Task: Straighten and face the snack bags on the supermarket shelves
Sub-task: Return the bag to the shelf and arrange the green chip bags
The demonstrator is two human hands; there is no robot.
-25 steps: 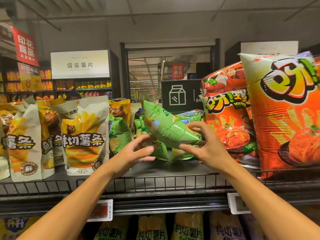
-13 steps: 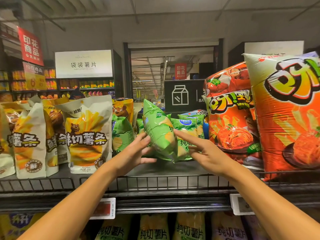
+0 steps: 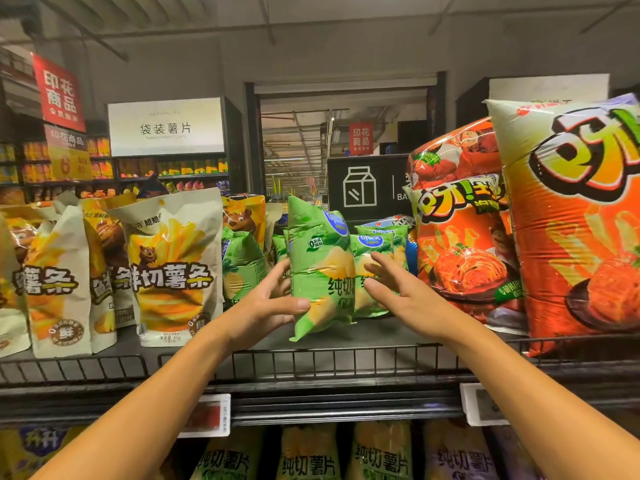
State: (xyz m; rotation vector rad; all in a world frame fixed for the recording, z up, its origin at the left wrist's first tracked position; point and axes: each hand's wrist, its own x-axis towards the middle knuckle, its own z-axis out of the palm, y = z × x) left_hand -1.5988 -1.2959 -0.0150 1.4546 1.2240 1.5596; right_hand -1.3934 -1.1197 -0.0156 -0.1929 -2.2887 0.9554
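Green bag (image 3: 320, 271) is stood upright on the shelf (image 3: 381, 336), left of the orange bags (image 3: 464, 237). It is pinched at its left edge by the left hand (image 3: 266, 303); the right hand (image 3: 398, 289), fingers spread, is held just beside it.

A chip bag (image 3: 320, 271) is standing upright near the front of the shelf (image 3: 381, 336), between a fries bag (image 3: 173, 271) on its left and a large bag (image 3: 460, 237) on its right. More bags (image 3: 379, 268) are standing behind it, seemingly touching it.
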